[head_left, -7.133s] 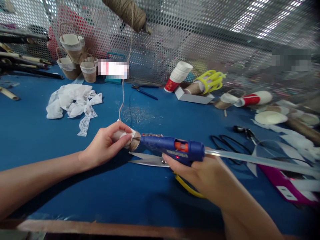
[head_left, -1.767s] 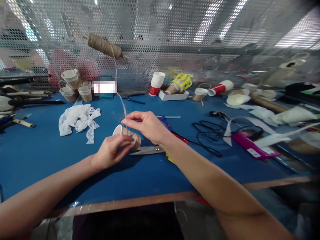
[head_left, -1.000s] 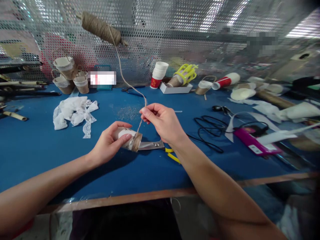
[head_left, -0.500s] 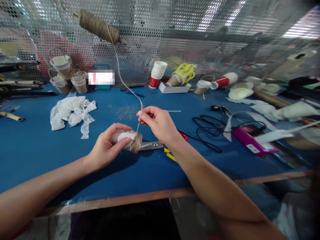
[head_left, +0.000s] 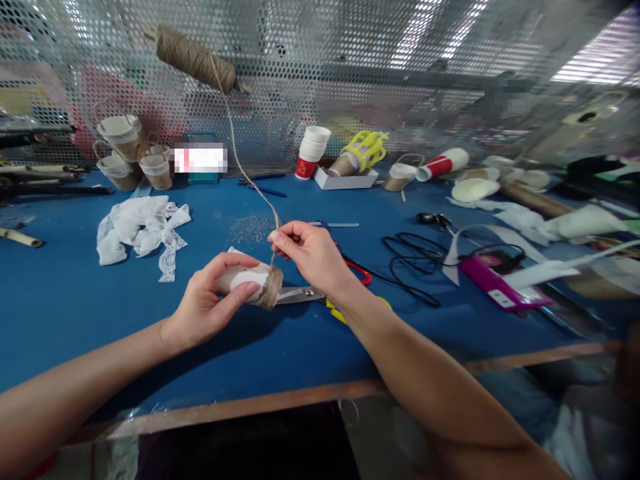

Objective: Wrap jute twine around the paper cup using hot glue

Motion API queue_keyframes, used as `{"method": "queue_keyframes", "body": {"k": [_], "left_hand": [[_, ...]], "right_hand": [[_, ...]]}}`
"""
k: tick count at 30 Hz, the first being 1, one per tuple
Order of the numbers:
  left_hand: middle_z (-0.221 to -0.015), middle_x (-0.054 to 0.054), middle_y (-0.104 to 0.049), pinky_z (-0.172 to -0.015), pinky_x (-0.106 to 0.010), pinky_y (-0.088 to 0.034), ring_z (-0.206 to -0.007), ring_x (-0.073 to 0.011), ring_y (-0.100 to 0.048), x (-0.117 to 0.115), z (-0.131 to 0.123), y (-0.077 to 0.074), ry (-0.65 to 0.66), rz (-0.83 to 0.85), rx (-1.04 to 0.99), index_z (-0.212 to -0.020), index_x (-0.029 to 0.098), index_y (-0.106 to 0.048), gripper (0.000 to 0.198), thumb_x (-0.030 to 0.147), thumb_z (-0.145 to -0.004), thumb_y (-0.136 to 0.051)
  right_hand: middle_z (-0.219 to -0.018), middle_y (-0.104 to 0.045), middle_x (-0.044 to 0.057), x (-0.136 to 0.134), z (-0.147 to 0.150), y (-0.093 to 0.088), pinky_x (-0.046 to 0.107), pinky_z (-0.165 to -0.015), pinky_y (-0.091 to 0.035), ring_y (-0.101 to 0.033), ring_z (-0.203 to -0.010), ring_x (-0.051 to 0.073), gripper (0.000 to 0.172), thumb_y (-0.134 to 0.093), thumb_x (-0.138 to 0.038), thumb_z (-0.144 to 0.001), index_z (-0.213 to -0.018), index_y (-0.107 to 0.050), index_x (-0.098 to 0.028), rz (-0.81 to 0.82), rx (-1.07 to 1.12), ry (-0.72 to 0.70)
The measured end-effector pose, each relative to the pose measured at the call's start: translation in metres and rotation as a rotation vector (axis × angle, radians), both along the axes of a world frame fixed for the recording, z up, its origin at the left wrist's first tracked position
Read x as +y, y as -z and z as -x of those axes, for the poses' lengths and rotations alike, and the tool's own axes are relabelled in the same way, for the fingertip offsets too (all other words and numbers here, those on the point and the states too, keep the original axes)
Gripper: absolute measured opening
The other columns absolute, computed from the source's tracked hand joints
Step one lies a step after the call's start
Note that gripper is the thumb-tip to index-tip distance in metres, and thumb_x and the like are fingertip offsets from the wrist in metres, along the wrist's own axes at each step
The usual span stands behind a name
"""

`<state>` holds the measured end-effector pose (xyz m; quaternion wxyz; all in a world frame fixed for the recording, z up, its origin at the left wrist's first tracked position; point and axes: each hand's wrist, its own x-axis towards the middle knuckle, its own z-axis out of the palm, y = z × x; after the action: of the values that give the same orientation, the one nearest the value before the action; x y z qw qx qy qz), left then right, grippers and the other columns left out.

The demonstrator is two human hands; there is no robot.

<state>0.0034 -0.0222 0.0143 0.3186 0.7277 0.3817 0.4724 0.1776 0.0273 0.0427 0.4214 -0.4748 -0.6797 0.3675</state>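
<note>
My left hand (head_left: 207,303) grips a small paper cup (head_left: 249,281) lying on its side, its bottom end wound with brown twine. My right hand (head_left: 309,255) pinches the twine strand (head_left: 239,162) just above the cup. The strand runs up to a twine spool (head_left: 195,60) hung on the perforated metal screen. Both hands hover just over the blue table (head_left: 75,300).
Scissors (head_left: 303,295) with yellow handles lie under my right wrist. White lace scraps (head_left: 137,230) lie left. Finished twine cups (head_left: 127,153) stand back left, a cup stack (head_left: 311,150) and yellow holder (head_left: 367,148) at the back, black cable (head_left: 410,257) and a pink device (head_left: 497,287) right.
The glue gun held earlier is out of my right hand, which now pinches the twine. Over the last second that hand has drawn closer to the cup; the cup stays in my left hand.
</note>
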Motion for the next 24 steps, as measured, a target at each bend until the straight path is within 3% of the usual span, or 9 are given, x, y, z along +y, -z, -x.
{"method": "queue_keyframes", "body": {"k": [9,18,24], "left_hand": [[-0.093,-0.003,-0.064,-0.071,-0.021,-0.044,-0.079,-0.0112,-0.058,0.0041,-0.0001,0.0015,-0.028,0.019,0.011,-0.097,0.019,-0.054,0.017,0.024,-0.081,-0.056],[-0.093,-0.003,-0.065,-0.065,-0.018,-0.045,-0.075,-0.0104,-0.058,-0.0005,0.0008,0.0005,0.023,-0.002,-0.011,-0.097,0.018,-0.054,0.017,0.023,-0.081,-0.057],[-0.087,-0.001,-0.065,-0.056,-0.015,-0.043,-0.062,-0.0068,-0.055,-0.0011,0.0017,0.0016,-0.021,-0.076,0.032,-0.097,0.019,-0.055,0.017,0.021,-0.080,-0.058]], "right_hand": [[-0.062,-0.057,-0.001,-0.0034,-0.0028,-0.0057,0.025,-0.058,-0.041,-0.051,-0.057,0.009,0.015,-0.056,-0.029,-0.078,-0.072,-0.057,-0.015,-0.059,0.150,0.041],[-0.062,-0.058,0.000,-0.0011,-0.0015,-0.0021,0.025,-0.058,-0.041,-0.052,-0.057,0.009,0.016,-0.055,-0.028,-0.078,-0.070,-0.057,-0.014,-0.040,0.040,0.008],[-0.063,-0.058,0.000,-0.0011,0.0012,0.0039,0.024,-0.058,-0.041,-0.051,-0.057,0.009,0.017,-0.055,-0.029,-0.078,-0.070,-0.056,-0.015,-0.006,0.017,-0.013]]}}
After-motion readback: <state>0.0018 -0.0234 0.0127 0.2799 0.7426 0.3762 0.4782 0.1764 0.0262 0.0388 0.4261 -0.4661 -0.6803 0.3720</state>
